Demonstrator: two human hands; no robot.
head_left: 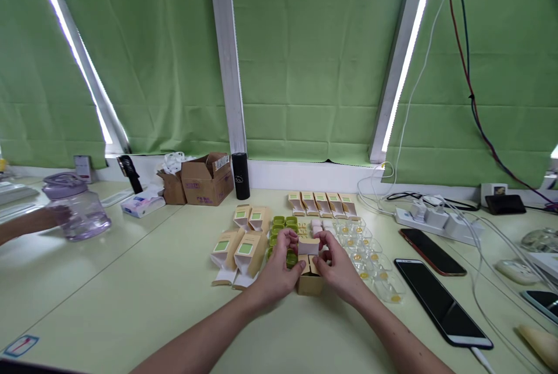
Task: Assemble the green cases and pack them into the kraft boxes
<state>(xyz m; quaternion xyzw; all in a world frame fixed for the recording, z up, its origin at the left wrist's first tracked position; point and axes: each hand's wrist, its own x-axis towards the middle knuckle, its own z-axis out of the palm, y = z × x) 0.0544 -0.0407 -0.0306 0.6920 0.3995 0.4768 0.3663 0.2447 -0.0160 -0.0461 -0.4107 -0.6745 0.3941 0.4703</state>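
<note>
Green blinds hang behind a pale green table (131,292). Both forearms reach in from the near edge, the left hand (279,272) and right hand (337,269) meeting over a small tan carton (310,282), fingers pinched on its open white flap. Bare tabletop lies nearer than the carton; green trays (281,228) sit just behind it.

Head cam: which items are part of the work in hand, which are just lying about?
In use:
left hand and right hand, together holding a small open carton
folded cartons
green jars
clear lids

Lying about:
phones
power strip
cardboard box
black cylinder
purple jug, held by another person's hand
</note>
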